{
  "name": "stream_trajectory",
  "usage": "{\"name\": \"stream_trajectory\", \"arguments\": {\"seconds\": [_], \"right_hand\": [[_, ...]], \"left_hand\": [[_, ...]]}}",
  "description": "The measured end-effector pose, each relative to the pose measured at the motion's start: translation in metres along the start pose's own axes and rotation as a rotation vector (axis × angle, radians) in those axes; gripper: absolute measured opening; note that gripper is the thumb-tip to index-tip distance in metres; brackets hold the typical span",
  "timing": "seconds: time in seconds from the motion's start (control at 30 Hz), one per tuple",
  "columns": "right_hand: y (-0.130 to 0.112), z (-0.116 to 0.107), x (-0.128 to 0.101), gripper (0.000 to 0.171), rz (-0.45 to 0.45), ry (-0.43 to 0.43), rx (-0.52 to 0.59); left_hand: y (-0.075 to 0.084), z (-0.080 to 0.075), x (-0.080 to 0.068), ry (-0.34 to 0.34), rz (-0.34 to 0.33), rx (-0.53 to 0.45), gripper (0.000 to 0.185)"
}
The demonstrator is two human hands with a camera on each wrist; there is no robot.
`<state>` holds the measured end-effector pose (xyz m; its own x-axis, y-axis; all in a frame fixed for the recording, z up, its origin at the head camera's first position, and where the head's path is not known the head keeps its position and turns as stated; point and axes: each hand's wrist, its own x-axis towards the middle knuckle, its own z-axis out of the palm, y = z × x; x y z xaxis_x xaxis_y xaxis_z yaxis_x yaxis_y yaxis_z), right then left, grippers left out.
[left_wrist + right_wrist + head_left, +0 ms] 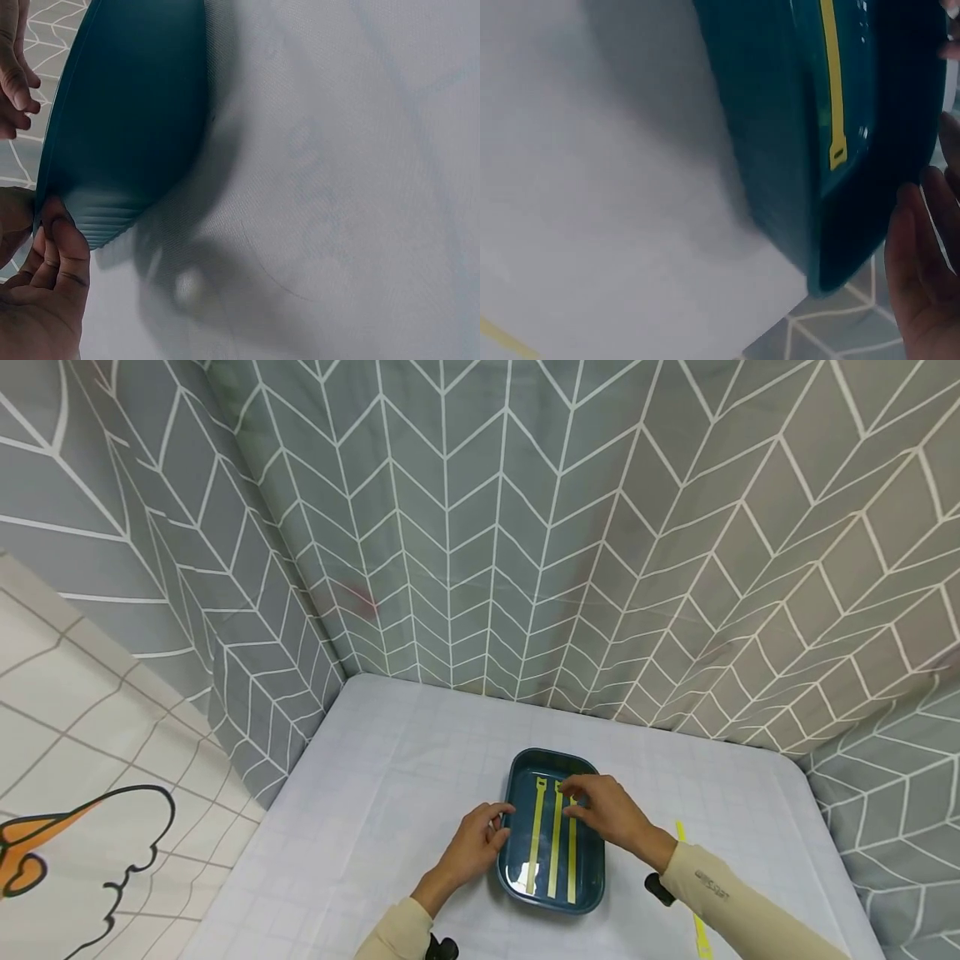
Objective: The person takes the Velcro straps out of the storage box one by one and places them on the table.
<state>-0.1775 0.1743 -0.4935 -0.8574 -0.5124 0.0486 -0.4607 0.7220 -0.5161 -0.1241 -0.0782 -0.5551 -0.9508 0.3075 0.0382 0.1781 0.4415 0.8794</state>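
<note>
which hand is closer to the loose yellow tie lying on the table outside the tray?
Right. The right hand reaches over the tray, on the side where the loose yellow tie lies. The left hand grips the tray's opposite rim.

A table (390,777) with a pale checked cloth

1 dark blue tray (592,893) sits near the front edge, about in the middle. 1 yellow strip (699,927) lies flat on the cloth by the front right corner.
</note>
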Motion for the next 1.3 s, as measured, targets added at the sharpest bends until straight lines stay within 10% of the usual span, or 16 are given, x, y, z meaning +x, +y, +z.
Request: {"name": "stream_trajectory", "arguments": {"seconds": [1.3], "right_hand": [[-0.02, 0.048, 0.029, 0.023, -0.276, -0.42, -0.241]], "left_hand": [[-0.006, 0.001, 0.003, -0.009, -0.015, -0.012, 0.03]]}}
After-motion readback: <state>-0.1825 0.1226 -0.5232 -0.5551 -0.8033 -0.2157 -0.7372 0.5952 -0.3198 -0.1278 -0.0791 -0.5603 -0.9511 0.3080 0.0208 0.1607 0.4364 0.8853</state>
